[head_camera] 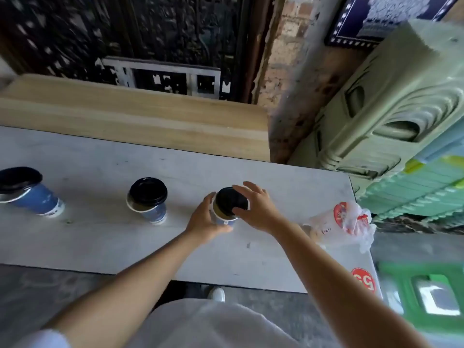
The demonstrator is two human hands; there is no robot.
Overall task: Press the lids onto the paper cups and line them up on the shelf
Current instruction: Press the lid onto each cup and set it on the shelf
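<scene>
Three blue paper cups stand in a row on the pale grey shelf (100,242). The left cup (37,199) and the middle cup (153,209) each carry a black lid lying loosely askew on the rim. My left hand (204,219) wraps around the side of the right cup (224,217). My right hand (256,207) holds a black lid (231,200) by its edge, tilted over that cup's rim, with part of the brown rim still showing in front.
A crumpled clear plastic bag with red print (344,224) lies at the shelf's right end. A wooden ledge (130,121) runs behind the shelf. Pale green plastic crates (401,109) stand at the right. A dark carved screen fills the background.
</scene>
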